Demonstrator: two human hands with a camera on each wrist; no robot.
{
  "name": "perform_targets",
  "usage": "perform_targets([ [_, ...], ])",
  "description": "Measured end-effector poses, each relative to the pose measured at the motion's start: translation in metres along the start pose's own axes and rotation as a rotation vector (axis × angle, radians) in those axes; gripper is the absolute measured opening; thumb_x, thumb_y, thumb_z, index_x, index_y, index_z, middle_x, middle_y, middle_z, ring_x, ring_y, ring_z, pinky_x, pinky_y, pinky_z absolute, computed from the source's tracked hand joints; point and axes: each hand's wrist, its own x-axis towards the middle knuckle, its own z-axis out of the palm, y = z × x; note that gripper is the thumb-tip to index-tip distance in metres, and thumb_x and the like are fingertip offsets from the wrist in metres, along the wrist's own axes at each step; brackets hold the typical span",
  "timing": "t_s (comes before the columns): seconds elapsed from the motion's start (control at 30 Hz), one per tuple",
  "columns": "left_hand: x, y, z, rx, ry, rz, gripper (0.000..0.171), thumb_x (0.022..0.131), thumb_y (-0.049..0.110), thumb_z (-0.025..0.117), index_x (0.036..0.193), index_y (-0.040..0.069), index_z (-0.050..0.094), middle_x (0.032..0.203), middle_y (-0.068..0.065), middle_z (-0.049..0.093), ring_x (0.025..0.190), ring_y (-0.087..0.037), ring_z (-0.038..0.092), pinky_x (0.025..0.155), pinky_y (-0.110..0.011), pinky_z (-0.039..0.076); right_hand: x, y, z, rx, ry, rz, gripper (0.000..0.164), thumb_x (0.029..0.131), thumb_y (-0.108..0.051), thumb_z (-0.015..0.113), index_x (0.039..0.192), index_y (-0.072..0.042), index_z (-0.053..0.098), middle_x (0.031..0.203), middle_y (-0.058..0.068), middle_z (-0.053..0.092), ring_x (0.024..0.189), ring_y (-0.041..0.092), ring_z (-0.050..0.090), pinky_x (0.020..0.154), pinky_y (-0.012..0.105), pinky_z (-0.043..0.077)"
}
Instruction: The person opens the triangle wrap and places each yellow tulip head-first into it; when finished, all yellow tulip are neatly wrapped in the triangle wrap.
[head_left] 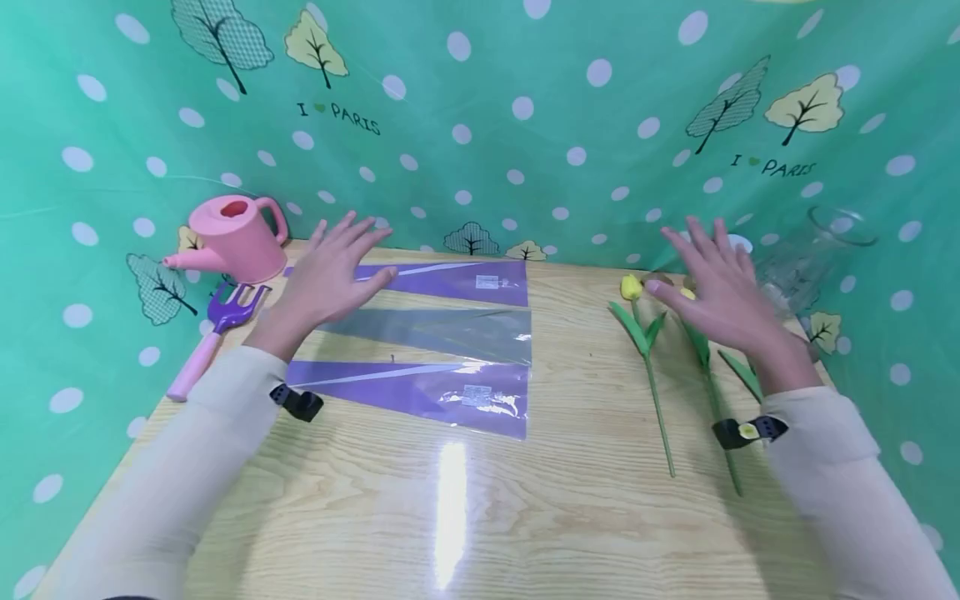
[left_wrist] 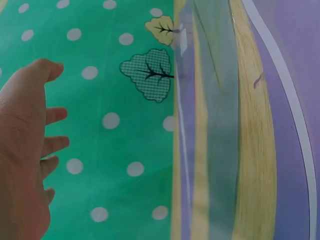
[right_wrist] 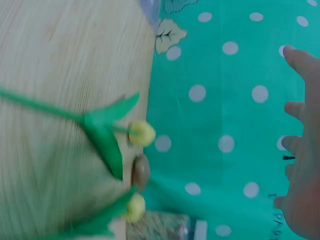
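My left hand (head_left: 335,271), fingers spread, hovers over the left end of several flat wrapping sleeves: a purple one (head_left: 442,282), a clear greyish one (head_left: 435,335) and a nearer purple one (head_left: 420,392). Nothing is in that hand in the left wrist view. On the right, my right hand (head_left: 722,296) is held above yellow artificial tulips, its fingers straight and apart. One tulip (head_left: 631,287) lies just left of it; another tulip's stem (head_left: 716,392) runs beneath. The right wrist view shows two yellow blooms, slightly blurred, away from the hand (right_wrist: 307,150).
At the back left stand a pink watering can (head_left: 238,237) and a purple hand fork (head_left: 225,321). A clear glass vase (head_left: 802,258) is behind my right hand. A brown rounded object (right_wrist: 141,171) lies near a packet (right_wrist: 159,226). A green dotted cloth (head_left: 480,150) borders the wooden table (head_left: 360,508).
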Motion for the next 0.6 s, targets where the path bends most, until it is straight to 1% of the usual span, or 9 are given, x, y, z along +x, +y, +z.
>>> perform_targets([
  [0.07, 0.007, -0.001, 0.007, -0.040, 0.003, -0.011, 0.071, 0.101, 0.059, 0.048, 0.159, 0.018, 0.039, 0.168, -0.016, 0.033, 0.160, -0.040, 0.018, 0.129, -0.064, 0.007, 0.008, -0.003, 0.007, 0.069, 0.008, -0.013, 0.080, 0.103, -0.057, 0.050, 0.167, -0.023, 0.015, 0.176, 0.011, -0.002, 0.160, 0.038, -0.018, 0.120, 0.078, -0.006],
  [0.17, 0.017, -0.002, 0.019, -0.121, -0.002, -0.025, 0.066, 0.101, 0.052, 0.053, 0.155, 0.015, 0.045, 0.166, -0.015, 0.038, 0.158, -0.041, 0.024, 0.128, -0.063, 0.014, 0.022, -0.008, 0.022, 0.171, 0.007, -0.036, 0.075, 0.104, -0.047, 0.057, 0.165, -0.019, 0.024, 0.174, 0.016, 0.011, 0.161, 0.043, -0.002, 0.120, 0.079, 0.006],
  [0.27, 0.028, 0.001, 0.035, -0.230, -0.015, -0.051, 0.059, 0.101, 0.044, 0.058, 0.152, 0.016, 0.050, 0.162, -0.013, 0.044, 0.154, -0.040, 0.032, 0.126, -0.064, 0.022, 0.037, -0.013, 0.040, 0.265, -0.014, -0.037, 0.069, 0.104, -0.041, 0.059, 0.162, -0.016, 0.031, 0.171, 0.018, 0.023, 0.159, 0.043, 0.014, 0.121, 0.074, 0.017],
  [0.37, 0.039, 0.006, 0.051, -0.335, -0.032, -0.084, 0.054, 0.101, 0.037, 0.061, 0.149, 0.016, 0.052, 0.160, -0.012, 0.047, 0.151, -0.038, 0.037, 0.124, -0.063, 0.026, 0.052, -0.018, 0.060, 0.347, -0.036, -0.009, 0.066, 0.104, -0.039, 0.060, 0.160, -0.014, 0.035, 0.168, 0.017, 0.030, 0.156, 0.042, 0.024, 0.122, 0.068, 0.024],
  [0.47, 0.048, 0.012, 0.068, -0.403, -0.043, -0.107, 0.050, 0.101, 0.032, 0.062, 0.148, 0.016, 0.055, 0.159, -0.012, 0.048, 0.150, -0.037, 0.038, 0.125, -0.061, 0.027, 0.067, -0.026, 0.082, 0.410, -0.039, 0.015, 0.065, 0.103, -0.037, 0.062, 0.158, -0.012, 0.038, 0.165, 0.016, 0.036, 0.153, 0.041, 0.031, 0.121, 0.064, 0.030],
  [0.6, 0.059, 0.020, 0.089, -0.446, -0.051, -0.108, 0.047, 0.100, 0.027, 0.063, 0.145, 0.014, 0.057, 0.158, -0.015, 0.049, 0.151, -0.038, 0.037, 0.127, -0.059, 0.024, 0.087, -0.035, 0.110, 0.507, -0.042, 0.026, 0.062, 0.102, -0.033, 0.065, 0.155, -0.010, 0.043, 0.159, 0.015, 0.045, 0.147, 0.037, 0.041, 0.119, 0.059, 0.038],
])
